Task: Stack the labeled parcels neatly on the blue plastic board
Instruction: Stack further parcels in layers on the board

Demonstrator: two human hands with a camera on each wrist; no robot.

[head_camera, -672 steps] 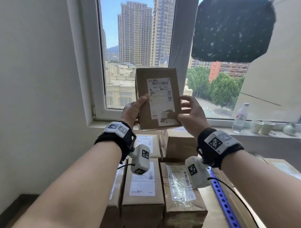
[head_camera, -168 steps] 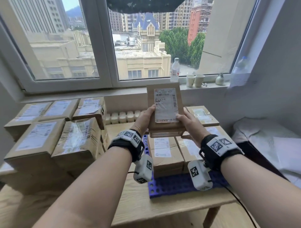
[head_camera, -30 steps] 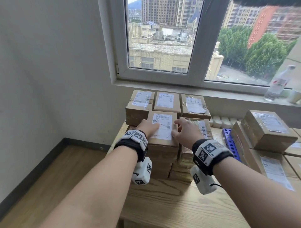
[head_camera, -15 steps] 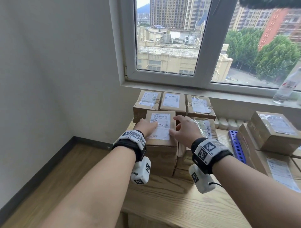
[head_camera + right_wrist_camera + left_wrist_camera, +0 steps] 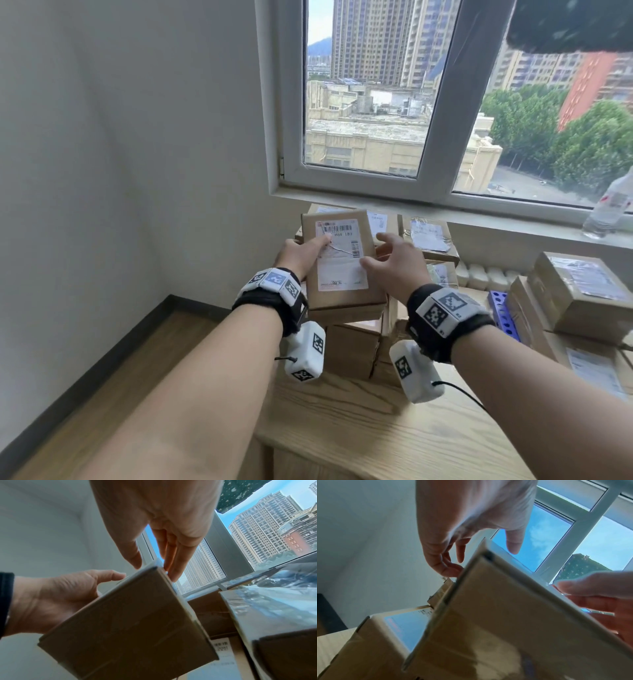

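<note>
A brown cardboard parcel [image 5: 339, 267] with a white barcode label is held just above the left pile of parcels [image 5: 352, 346], tilted toward me. My left hand [image 5: 305, 253] grips its left side, thumb on the label. My right hand [image 5: 387, 253] pinches its right edge, thumb on the label's corner. In the left wrist view the parcel [image 5: 505, 622] hangs over another labeled box [image 5: 385, 635], with my left hand [image 5: 481, 559] at its far corner. The right wrist view has the parcel [image 5: 128, 622] between both hands, my right hand [image 5: 154, 569] at its top corner. The blue plastic board [image 5: 503, 318] lies to the right, mostly hidden under stacked parcels [image 5: 582, 294].
The piles stand on a light wooden table [image 5: 359, 438] below a window sill [image 5: 479, 219]. A plastic bottle [image 5: 609, 209] stands on the sill at the right. White blocks [image 5: 486, 277] line the wall behind the board. A white wall and wooden floor lie left.
Both hands have lifted the top parcel off the left pile and tipped it toward me; half a second ago it still lay flat on the pile.
</note>
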